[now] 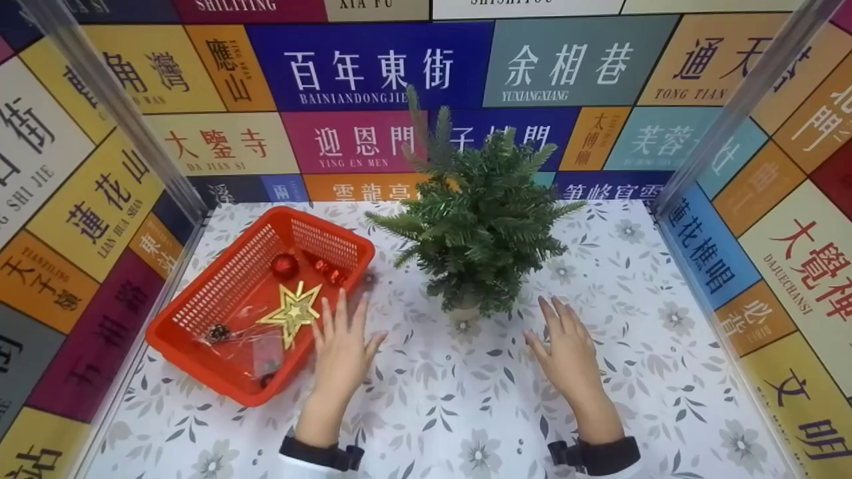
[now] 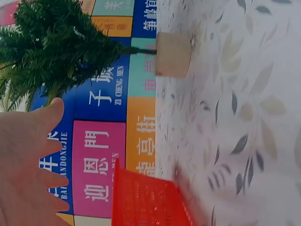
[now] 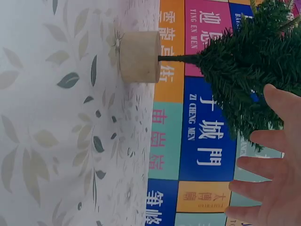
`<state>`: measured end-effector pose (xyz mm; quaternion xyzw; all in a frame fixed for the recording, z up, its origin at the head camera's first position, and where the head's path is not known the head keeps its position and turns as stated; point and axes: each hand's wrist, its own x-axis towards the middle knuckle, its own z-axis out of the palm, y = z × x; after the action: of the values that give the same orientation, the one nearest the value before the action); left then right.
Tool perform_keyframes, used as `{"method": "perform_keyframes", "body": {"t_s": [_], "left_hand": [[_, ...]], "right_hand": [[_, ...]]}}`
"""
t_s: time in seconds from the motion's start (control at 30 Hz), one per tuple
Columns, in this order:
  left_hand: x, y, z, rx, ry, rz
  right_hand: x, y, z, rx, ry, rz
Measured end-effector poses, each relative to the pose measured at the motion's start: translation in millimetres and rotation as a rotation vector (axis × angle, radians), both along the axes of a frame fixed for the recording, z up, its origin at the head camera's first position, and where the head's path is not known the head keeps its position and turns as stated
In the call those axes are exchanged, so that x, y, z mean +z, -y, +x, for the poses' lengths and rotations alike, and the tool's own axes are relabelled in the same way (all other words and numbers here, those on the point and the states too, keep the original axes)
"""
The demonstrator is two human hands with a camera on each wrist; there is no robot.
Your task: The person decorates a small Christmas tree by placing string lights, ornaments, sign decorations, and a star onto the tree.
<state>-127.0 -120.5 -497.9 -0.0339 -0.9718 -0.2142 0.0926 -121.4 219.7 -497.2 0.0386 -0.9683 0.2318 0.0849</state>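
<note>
- While the left hand (image 1: 344, 352) spreads its fingers near the right rim of the red basket (image 1: 203, 374), the right hand (image 1: 569, 349), fingers spread too, is near the green tree (image 1: 489, 219).
- The tree stands upright on its wooden base (image 3: 139, 56) on the floral cloth (image 1: 459, 406), beyond the hands.
- Inside the basket lie a gold star (image 1: 293, 313), a shiny red ball (image 1: 285, 266) and clear plastic (image 1: 267, 350).

the white floral tabletop (image 1: 459, 412) carries 1 red basket (image 1: 319, 236) and 1 green, wooden-based tree (image 1: 486, 226).
</note>
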Motion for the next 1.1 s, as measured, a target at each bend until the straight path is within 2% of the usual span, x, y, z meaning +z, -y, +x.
{"method": "perform_keyframes", "body": {"t_s": [0.1,0.23,0.4,0.57,0.73,0.9,1.0,1.1], "left_hand": [[8.8,19.4,-9.4,0.039,0.016,0.001],[18.2,56.8,-21.6,0.09,0.118,0.014],[22.2,102.7,-32.1,0.113,0.263,0.001],[13.7,133.1,-40.6,0.078,0.387,-0.058],[-1.7,148.8,-53.8,0.068,0.547,-0.069],[-10.3,152.3,-58.6,0.075,0.675,-0.026],[-12.3,150.5,-55.9,0.057,0.703,-0.067],[-18.4,150.1,-55.0,0.041,0.698,-0.087]], "right_hand": [[3.5,11,-3.9,0.028,-0.068,-0.012],[4.2,36,-5.2,0.114,-0.112,0.048],[4.0,82,-5.5,0.277,-0.092,0.126],[8.6,135,-13.3,0.467,-0.006,0.161],[14.8,190,-30.8,0.582,0.134,0.146],[20.3,237,-49.1,0.602,0.239,0.126],[24.7,260,-56.8,0.6,0.251,0.173],[25.8,277,-62.5,0.607,0.251,0.234]]}}
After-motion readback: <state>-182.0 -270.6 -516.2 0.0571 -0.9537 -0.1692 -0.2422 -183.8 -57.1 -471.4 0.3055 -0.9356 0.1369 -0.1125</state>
